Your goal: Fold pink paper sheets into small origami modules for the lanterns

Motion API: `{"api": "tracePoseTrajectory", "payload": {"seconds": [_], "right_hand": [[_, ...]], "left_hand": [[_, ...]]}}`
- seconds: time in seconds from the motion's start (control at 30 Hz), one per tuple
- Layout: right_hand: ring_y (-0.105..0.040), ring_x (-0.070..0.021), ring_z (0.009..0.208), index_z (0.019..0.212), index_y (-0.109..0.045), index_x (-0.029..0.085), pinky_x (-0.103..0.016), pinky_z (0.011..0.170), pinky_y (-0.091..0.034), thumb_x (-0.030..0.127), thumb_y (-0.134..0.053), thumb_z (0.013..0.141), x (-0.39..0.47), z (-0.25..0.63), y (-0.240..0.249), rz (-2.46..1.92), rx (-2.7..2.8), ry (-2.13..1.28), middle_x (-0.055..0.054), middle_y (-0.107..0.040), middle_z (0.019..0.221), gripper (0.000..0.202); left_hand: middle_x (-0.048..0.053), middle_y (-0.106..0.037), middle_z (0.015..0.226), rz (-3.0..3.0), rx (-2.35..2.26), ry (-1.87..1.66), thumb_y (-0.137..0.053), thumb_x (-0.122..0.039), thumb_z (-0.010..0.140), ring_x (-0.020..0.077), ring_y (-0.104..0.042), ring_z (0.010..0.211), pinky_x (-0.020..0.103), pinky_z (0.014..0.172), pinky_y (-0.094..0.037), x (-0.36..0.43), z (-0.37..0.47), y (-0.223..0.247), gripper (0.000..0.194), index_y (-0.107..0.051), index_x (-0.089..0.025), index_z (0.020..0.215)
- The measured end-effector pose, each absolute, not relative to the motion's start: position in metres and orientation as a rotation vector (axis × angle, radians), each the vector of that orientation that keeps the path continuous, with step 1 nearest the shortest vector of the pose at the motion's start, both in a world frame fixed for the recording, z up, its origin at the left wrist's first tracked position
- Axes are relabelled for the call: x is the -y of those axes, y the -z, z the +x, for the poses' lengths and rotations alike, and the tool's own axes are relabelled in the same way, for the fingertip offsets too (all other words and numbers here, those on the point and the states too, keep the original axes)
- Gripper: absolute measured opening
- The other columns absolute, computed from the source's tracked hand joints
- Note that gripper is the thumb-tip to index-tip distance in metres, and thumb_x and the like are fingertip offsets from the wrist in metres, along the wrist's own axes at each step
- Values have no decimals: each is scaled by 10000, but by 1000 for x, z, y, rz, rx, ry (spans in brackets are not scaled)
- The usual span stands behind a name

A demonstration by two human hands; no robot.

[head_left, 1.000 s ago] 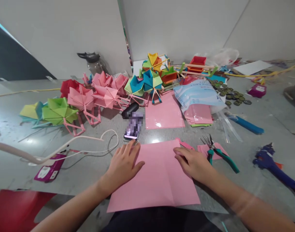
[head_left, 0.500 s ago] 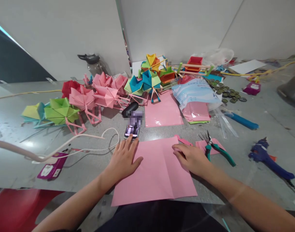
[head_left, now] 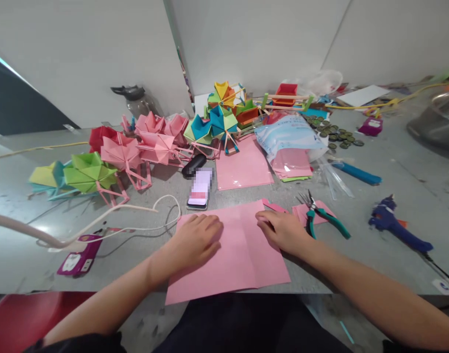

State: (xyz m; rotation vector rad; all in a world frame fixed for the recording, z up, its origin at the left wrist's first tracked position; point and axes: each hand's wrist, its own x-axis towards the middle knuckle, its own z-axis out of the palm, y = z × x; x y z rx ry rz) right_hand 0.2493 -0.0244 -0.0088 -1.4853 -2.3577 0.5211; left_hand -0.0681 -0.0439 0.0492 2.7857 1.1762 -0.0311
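The left hand has drawn back from the phone, whose screen turns from a dark picture to a pale page. It now lies palm down on the left part of the pink paper, fingers bent and close together, thumb a little apart. The right hand stays at the sheet's upper right, fingers curled; whether they pinch the edge cannot be told. Both forearms slant inward. The paper lies on the desk before the person, its near left corner past the edge, a crease running down right of centre. Pliers lie beyond the right hand.
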Motion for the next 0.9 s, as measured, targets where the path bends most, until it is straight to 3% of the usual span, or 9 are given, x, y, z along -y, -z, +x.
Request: {"api": "tracePoseTrajectory", "payload": {"seconds": [0.2, 0.37, 0.57, 0.9], "right_hand": [[-783, -251, 943, 1137, -785, 241, -332, 760, -523, 310, -550, 1058, 24, 243, 10, -1497, 2305, -479, -75, -852, 1131, 258], [-785, -249, 900, 1157, -795, 238, -338, 764, -533, 314, -528, 1069, 22, 243, 10, -1528, 2215, -504, -59, -858, 1029, 292], [-812, -272, 947, 1181, -794, 241, -367, 819, -559, 298, -520, 1069, 20, 243, 12, -1579, 2160, -532, -73, -864, 1092, 301], [-821, -251, 860, 1189, -806, 246, -354, 764, -591, 292, -524, 1067, 26, 245, 7, -1567, 2187, -556, -62, -868, 1021, 310]], "left_hand": [[178, -669, 1375, 2818, -817, 56, -627, -633, 1052, 319, -687, 1139, 445, 1018, -513, 25, -45, -44, 577, -608, -182, 1412], [229, -597, 1540, 2875, -861, 56, -605, -662, 1052, 385, -618, 1308, 507, 1101, -463, 18, -43, -23, 701, -535, -150, 1526], [256, -442, 1719, 2808, -925, -12, -514, -658, 1075, 420, -368, 1602, 580, 1232, -341, 21, -48, -4, 856, -344, -94, 1696], [223, -422, 1747, 2751, -919, -16, -507, -672, 1073, 429, -383, 1598, 585, 1224, -352, 18, -49, -4, 881, -272, -163, 1753]]}}
